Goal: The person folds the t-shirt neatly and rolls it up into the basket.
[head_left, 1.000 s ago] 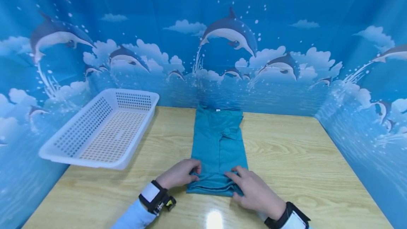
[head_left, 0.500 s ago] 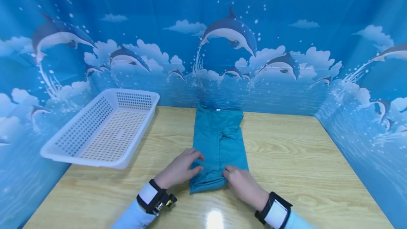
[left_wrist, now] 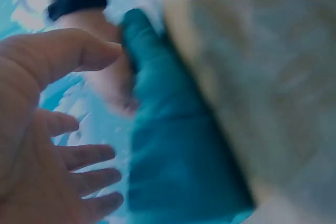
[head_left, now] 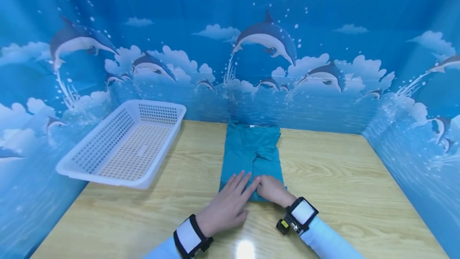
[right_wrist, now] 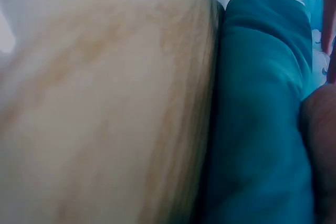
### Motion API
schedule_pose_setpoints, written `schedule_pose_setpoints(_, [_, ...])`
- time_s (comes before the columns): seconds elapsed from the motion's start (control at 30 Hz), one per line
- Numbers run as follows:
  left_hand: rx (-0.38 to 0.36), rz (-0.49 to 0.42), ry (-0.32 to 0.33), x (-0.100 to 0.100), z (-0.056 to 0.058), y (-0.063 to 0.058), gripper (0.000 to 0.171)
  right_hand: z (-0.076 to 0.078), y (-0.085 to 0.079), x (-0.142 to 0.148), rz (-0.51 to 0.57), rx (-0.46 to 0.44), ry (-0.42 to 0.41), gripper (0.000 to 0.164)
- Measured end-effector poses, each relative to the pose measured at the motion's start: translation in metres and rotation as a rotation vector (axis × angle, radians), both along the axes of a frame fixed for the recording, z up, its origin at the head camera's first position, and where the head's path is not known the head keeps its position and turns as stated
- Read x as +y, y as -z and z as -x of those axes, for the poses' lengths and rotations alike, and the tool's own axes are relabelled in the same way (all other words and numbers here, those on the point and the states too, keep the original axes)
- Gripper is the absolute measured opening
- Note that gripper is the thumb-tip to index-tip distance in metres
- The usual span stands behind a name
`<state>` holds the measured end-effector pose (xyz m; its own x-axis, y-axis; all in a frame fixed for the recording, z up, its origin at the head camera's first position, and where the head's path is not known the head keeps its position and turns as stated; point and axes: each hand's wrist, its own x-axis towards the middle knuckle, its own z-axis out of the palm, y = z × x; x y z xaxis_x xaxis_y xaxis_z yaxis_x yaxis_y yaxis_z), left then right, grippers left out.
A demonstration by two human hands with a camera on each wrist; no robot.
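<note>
A teal shirt (head_left: 238, 147) lies folded into a narrow strip, its small white neck label at the far end. Its near end is turned up into a thick fold, seen as a smooth roll of teal cloth (right_wrist: 257, 124) in the right wrist view. My left hand (head_left: 225, 209) spreads nearly straight fingers over the near left part of the shirt. My right hand (head_left: 273, 191) has curled fingers and grips the fold near its right side. The left index fingertip meets the right hand. Cloth hides some right fingertips in the left wrist view.
A white perforated plastic basket (head_left: 158, 163) stands at the left on the wood-grain table (head_left: 334, 179). A blue dolphin-print curtain (head_left: 201, 67) encloses the back and sides. Both wrists wear black straps with small cameras.
The shirt's near end has been folded further away, shortening it. My left hand has moved right and flattened over the cloth. My right hand has advanced slightly while gripping the fold.
</note>
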<state>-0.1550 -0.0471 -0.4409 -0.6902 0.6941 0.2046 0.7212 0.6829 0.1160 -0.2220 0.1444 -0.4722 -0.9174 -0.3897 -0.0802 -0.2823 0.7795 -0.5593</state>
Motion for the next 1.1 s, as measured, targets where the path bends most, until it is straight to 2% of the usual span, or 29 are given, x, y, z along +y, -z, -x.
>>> schedule_pose_setpoints(0.07, [0.014, 0.066, -0.011, 0.005, -0.001, 0.007, 0.084, 0.0, 0.0, 0.0, -0.008, 0.011, 0.032, 0.017])
schedule_pose_setpoints(0.17, [0.03, 0.157, -0.046, 0.008, 0.001, 0.013, 0.077, -0.001, 0.0, 0.0, -0.035, 0.071, 0.084, 0.01])
schedule_pose_setpoints(0.27, [0.032, 0.234, -0.087, 0.011, 0.002, 0.014, 0.066, -0.005, -0.002, 0.001, -0.077, 0.128, 0.105, 0.012])
schedule_pose_setpoints(0.4, [-0.007, 0.298, -0.145, 0.017, 0.004, 0.014, 0.052, -0.009, -0.005, 0.004, -0.117, 0.194, 0.098, 0.014])
schedule_pose_setpoints(0.47, [0.01, 0.345, -0.173, 0.022, 0.007, 0.015, 0.046, -0.01, -0.006, 0.007, -0.115, 0.21, 0.1, 0.015])
schedule_pose_setpoints(0.5, [0.042, 0.381, -0.182, 0.025, 0.008, 0.016, 0.044, -0.011, -0.006, 0.008, -0.103, 0.212, 0.102, 0.014])
schedule_pose_setpoints(0.63, [0.249, 0.512, -0.179, 0.034, 0.012, 0.021, 0.034, -0.019, -0.009, 0.011, -0.047, 0.223, 0.097, 0.007])
schedule_pose_setpoints(0.7, [0.341, 0.532, -0.171, 0.037, 0.016, 0.022, 0.025, -0.025, -0.011, 0.012, -0.046, 0.234, 0.085, 0.005])
schedule_pose_setpoints(0.8, [0.391, 0.485, -0.172, 0.04, 0.024, 0.024, 0.012, -0.032, -0.012, 0.014, -0.087, 0.27, 0.062, 0.023])
schedule_pose_setpoints(0.87, [0.374, 0.423, -0.173, 0.041, 0.032, 0.022, 0.008, -0.036, -0.012, 0.015, -0.121, 0.289, 0.054, 0.034])
schedule_pose_setpoints(0.97, [0.265, 0.301, -0.165, 0.041, 0.045, 0.019, 0.011, -0.044, -0.015, 0.017, -0.147, 0.329, 0.048, 0.047])
schedule_pose_setpoints(1.03, [0.129, 0.234, -0.16, 0.039, 0.055, 0.018, 0.011, -0.048, -0.018, 0.017, -0.162, 0.357, 0.034, 0.054])
schedule_pose_setpoints(1.1, [-0.053, 0.172, -0.163, 0.036, 0.064, 0.015, 0.012, -0.053, -0.019, 0.018, -0.184, 0.385, 0.01, 0.059])
